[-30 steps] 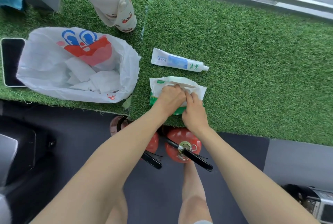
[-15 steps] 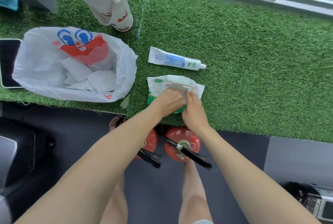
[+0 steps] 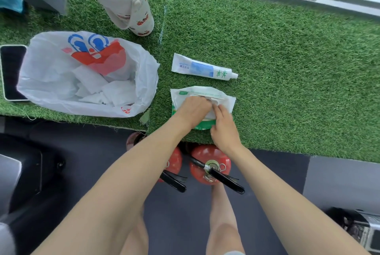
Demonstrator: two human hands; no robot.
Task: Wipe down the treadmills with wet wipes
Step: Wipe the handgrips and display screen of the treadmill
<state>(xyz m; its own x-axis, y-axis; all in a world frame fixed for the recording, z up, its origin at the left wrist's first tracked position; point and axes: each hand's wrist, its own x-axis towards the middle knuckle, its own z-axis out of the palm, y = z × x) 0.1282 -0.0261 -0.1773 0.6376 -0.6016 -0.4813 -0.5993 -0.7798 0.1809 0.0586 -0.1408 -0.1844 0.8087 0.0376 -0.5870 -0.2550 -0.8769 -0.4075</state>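
A person is bending over a raised surface covered in green artificial turf (image 3: pixel 287 65), working at a white-and-green soft plastic pack of wet wipes (image 3: pixel 185 94) that is lying flat near the surface's front edge. The left hand (image 3: pixel 193 111) is bearing down on the pack with fingers curled over its opening. The right hand (image 3: pixel 223 129) is reaching in beside it, its fingertips (image 3: pixel 217 109) seeming to pinch at the white flap or sheet there; which of the two cannot be told.

The step in hand appears to be drawing out a wipe, before any wiping of a treadmill. The next move is likely calling for the left hand to pin the pack while the right pulls one sheet free without dragging out others.

A white-and-blue squeeze tube (image 3: pixel 203 69) is lying just beyond the pack. A white plastic carrier bag with red and blue print (image 3: pixel 51 82), holding crumpled white sheets, is sitting to the left. Two red fire extinguishers (image 3: pixel 209 158) are standing on the dark floor below.
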